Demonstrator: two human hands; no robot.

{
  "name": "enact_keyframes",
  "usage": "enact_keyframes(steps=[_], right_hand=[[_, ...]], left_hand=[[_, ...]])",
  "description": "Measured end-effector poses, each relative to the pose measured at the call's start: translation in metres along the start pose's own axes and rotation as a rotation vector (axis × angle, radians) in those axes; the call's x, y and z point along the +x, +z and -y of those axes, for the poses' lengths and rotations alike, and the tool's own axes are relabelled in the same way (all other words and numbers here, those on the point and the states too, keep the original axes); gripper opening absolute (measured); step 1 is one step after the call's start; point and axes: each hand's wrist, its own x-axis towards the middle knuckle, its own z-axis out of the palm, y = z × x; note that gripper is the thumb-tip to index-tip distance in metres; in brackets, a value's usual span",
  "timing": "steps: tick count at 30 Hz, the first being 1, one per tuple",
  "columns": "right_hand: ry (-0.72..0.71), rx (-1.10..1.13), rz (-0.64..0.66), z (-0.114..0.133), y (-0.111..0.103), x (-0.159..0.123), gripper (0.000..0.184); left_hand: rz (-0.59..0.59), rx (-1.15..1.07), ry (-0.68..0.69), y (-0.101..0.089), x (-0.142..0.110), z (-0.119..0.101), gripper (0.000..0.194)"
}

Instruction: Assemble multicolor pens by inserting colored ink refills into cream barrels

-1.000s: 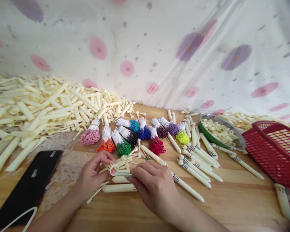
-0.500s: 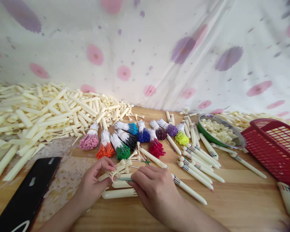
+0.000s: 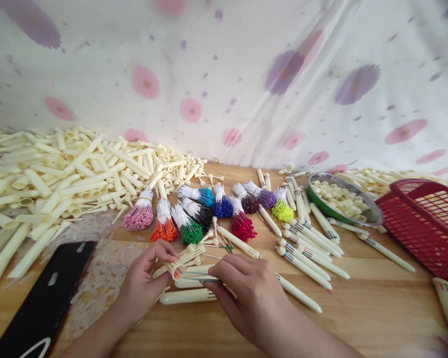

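From here I can see both hands at work above the table [image 3: 194,330], near the middle of its near edge. The left hand [image 3: 144,278] is closed on a short cream pen piece [image 3: 172,268], pinched between thumb and fingers, its round open end turned toward the right hand [image 3: 246,288]. That one grips a pair of thin tweezers [image 3: 200,279], and their tips reach to the mouth of the piece, where a bit of orange shows; I can't tell how deep they go. Just beneath, a pen barrel [image 3: 188,297] lies flat on the wood.

Beyond the hands sit bundles of pen refills [image 3: 242,223], white at one end and coloured at the other: pink, orange, green, black, blues, purples, red and yellow. A big heap of cream tubes [image 3: 59,169] covers the far left part of the table, with a scatter of clear plastic bits [image 3: 93,278] nearer. The black phone [image 3: 47,293] lies by the near left corner, a white cord [image 3: 37,349] over its lower end.

Right of the bundles, pens [image 3: 306,269] lie slanting in a loose group. Behind them is a green bowl [image 3: 332,211] of small cream parts [image 3: 339,199], with a red basket [image 3: 414,233] beside it toward the right edge. A flowered curtain [image 3: 209,59] hangs behind everything.
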Motion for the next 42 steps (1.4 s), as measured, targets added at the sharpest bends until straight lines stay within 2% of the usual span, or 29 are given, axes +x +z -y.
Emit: enact_keyframes(steps=[7,14,25,29,35,39,42], right_hand=[[-0.023,-0.031,-0.015,0.006,0.004,0.001,0.02],[-0.05,-0.089,-0.009,0.007,0.005,0.001,0.02],[-0.069,-0.142,-0.018,0.006,0.007,0.0,0.021],[-0.044,-0.135,0.023,0.001,0.005,0.001,0.021],[0.06,0.092,0.14,-0.015,-0.012,0.005,0.015],[0.02,0.146,0.154,-0.024,-0.02,0.006,0.015],[-0.001,0.174,0.151,-0.027,-0.021,0.005,0.013]], left_hand=[[-0.019,0.024,0.05,0.001,-0.002,-0.001,0.02],[0.017,0.034,0.082,0.002,-0.002,0.0,0.025],[-0.005,0.062,0.068,0.003,-0.001,-0.003,0.023],[0.061,0.112,0.006,0.001,0.0,-0.004,0.019],[0.16,0.259,-0.086,-0.001,0.002,-0.011,0.02],[0.298,0.323,-0.036,-0.002,0.001,-0.018,0.029],[0.328,0.348,0.03,-0.001,0.0,-0.021,0.033]])
